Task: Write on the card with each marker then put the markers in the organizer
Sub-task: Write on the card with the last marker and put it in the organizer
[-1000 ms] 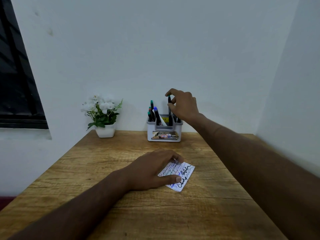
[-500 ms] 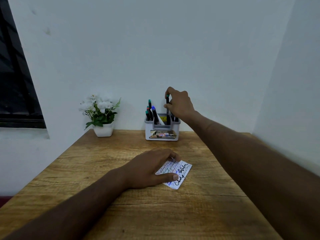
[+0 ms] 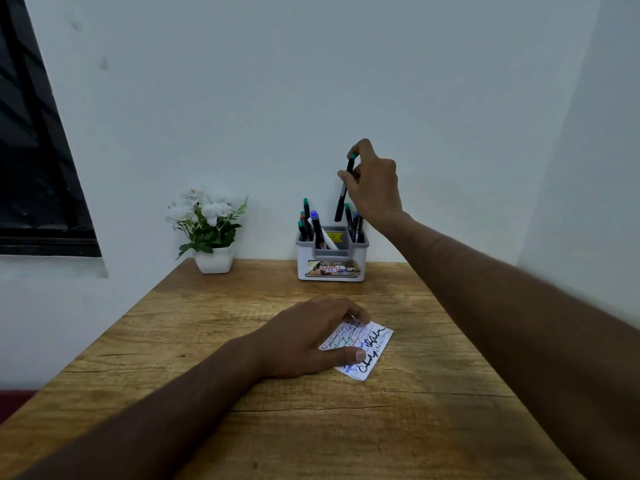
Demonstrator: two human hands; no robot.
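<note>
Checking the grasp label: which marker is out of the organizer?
The green-capped marker pinched in the right hand, hanging above the organizer. All other markers stand inside its compartments.

Dim even light, soft focus, wide-angle distortion

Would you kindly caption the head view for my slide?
Right hand holds a green-capped marker above the organizer; left hand steadies the card.

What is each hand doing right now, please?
Left hand: open, fingers pressing the white scribbled card.
Right hand: pinching a black green-capped marker above the grey organizer.
</note>
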